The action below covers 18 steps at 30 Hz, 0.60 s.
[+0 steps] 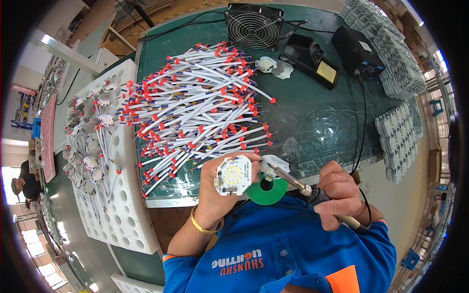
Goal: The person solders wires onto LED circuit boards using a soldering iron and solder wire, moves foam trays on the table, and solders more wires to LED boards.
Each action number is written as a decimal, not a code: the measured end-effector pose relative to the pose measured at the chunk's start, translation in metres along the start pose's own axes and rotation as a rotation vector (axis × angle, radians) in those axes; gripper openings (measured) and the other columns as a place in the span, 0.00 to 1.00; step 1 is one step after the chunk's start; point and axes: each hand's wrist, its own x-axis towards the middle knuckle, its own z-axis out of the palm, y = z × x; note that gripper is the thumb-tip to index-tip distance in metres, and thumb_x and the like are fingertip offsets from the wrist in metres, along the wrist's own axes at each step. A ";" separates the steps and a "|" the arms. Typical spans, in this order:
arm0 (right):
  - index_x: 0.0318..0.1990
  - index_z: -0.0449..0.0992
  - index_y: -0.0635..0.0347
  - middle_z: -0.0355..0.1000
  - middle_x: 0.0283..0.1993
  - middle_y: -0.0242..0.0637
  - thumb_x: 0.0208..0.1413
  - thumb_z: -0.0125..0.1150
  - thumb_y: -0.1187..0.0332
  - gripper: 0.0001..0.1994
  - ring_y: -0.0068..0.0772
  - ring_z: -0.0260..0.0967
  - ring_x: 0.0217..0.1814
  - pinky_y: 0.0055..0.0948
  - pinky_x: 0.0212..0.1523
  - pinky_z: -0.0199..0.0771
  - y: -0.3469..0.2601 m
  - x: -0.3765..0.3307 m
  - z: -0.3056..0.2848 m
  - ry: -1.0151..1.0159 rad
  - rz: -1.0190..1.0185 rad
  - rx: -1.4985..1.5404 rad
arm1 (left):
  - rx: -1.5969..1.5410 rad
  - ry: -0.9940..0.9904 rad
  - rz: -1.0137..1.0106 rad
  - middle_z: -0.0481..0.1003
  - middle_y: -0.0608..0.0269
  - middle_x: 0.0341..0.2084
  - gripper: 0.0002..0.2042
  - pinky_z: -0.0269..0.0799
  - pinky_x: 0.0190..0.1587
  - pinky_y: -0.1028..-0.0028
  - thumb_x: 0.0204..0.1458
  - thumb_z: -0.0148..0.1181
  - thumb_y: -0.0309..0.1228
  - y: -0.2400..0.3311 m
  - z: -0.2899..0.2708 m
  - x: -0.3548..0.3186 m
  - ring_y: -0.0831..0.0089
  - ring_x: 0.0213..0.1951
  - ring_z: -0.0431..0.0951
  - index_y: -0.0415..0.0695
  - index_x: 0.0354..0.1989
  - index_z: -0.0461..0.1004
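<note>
My left hand is closed on a white LED circuit board, its face with yellow LEDs turned up. Just right of its fingertips is a second light-coloured board; whether the same fingers pinch it is hidden. My right hand grips a soldering iron by its handle. The iron's tip points left and reaches this second board; I cannot tell whether they touch. Below the tip, in front of my shirt, shows a green solder spool with a dark centre.
A heap of white cables with red rings covers the table's left half. White foam with holes carries wired boards. At the back stand a fan, an iron stand and a soldering station. Stacked board panels line the right.
</note>
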 end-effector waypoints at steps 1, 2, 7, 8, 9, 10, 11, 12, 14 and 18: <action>0.32 0.75 0.57 0.58 0.15 0.27 0.30 0.51 0.80 0.16 0.25 0.58 0.14 0.25 0.22 0.55 0.000 0.000 0.000 0.020 0.004 0.001 | 0.000 0.000 0.000 0.74 0.63 0.18 0.09 0.67 0.27 0.81 0.45 0.59 0.24 -0.001 -0.002 0.000 0.80 0.22 0.72 0.31 0.33 0.75; 0.31 0.75 0.58 0.58 0.15 0.27 0.30 0.51 0.80 0.15 0.25 0.58 0.14 0.25 0.22 0.55 0.001 0.001 0.000 0.041 0.005 0.002 | -0.005 -0.031 0.001 0.75 0.65 0.21 0.09 0.68 0.30 0.82 0.44 0.60 0.22 -0.004 -0.006 0.000 0.82 0.24 0.73 0.33 0.34 0.75; 0.31 0.75 0.58 0.57 0.14 0.27 0.30 0.51 0.80 0.15 0.25 0.56 0.13 0.25 0.21 0.54 0.002 -0.001 0.001 0.009 0.029 -0.012 | -0.006 0.011 -0.028 0.74 0.62 0.18 0.08 0.66 0.27 0.82 0.45 0.58 0.24 0.002 0.002 0.000 0.79 0.21 0.72 0.32 0.32 0.75; 0.31 0.75 0.58 0.57 0.14 0.27 0.29 0.51 0.80 0.15 0.25 0.56 0.12 0.25 0.21 0.54 0.003 -0.001 0.001 -0.024 0.041 -0.009 | -0.005 0.020 -0.023 0.74 0.62 0.18 0.08 0.67 0.27 0.82 0.45 0.58 0.24 0.001 0.002 0.000 0.79 0.21 0.72 0.32 0.32 0.75; 0.31 0.75 0.58 0.57 0.14 0.27 0.29 0.51 0.80 0.15 0.25 0.56 0.12 0.25 0.21 0.54 0.003 -0.001 0.001 -0.023 0.041 -0.009 | -0.004 0.029 -0.018 0.74 0.62 0.18 0.09 0.67 0.27 0.81 0.45 0.58 0.24 0.001 0.002 0.000 0.79 0.21 0.73 0.32 0.33 0.75; 0.31 0.75 0.58 0.58 0.14 0.28 0.29 0.51 0.80 0.15 0.25 0.56 0.12 0.25 0.21 0.55 0.003 -0.001 0.002 -0.016 0.044 -0.023 | -0.004 0.028 -0.018 0.74 0.62 0.18 0.09 0.67 0.27 0.81 0.45 0.58 0.24 0.001 0.003 0.000 0.79 0.21 0.73 0.32 0.33 0.75; 0.31 0.75 0.59 0.59 0.14 0.28 0.29 0.51 0.80 0.16 0.25 0.55 0.12 0.25 0.21 0.55 0.004 -0.001 0.003 -0.009 0.045 -0.035 | -0.019 0.029 -0.012 0.74 0.62 0.18 0.08 0.67 0.26 0.81 0.45 0.59 0.24 0.001 0.003 0.000 0.79 0.21 0.73 0.32 0.33 0.75; 0.31 0.75 0.59 0.59 0.14 0.28 0.29 0.51 0.80 0.16 0.25 0.55 0.12 0.25 0.21 0.55 0.004 -0.001 0.004 -0.010 0.045 -0.035 | -0.034 0.030 -0.005 0.74 0.62 0.18 0.08 0.67 0.26 0.81 0.44 0.59 0.24 0.001 0.003 -0.001 0.79 0.21 0.73 0.32 0.33 0.75; 0.32 0.75 0.59 0.61 0.14 0.29 0.30 0.52 0.80 0.16 0.25 0.56 0.12 0.25 0.21 0.56 0.004 -0.001 0.003 -0.019 0.055 -0.035 | -0.043 0.031 0.010 0.74 0.62 0.18 0.08 0.67 0.26 0.81 0.44 0.59 0.23 0.001 0.003 -0.001 0.79 0.21 0.73 0.32 0.33 0.76; 0.32 0.75 0.59 0.62 0.15 0.29 0.31 0.53 0.81 0.15 0.26 0.57 0.12 0.26 0.21 0.57 0.004 -0.003 0.007 0.027 0.079 -0.036 | -0.065 -0.019 0.010 0.75 0.68 0.24 0.13 0.69 0.33 0.85 0.39 0.64 0.18 -0.003 -0.002 -0.003 0.87 0.27 0.72 0.35 0.36 0.75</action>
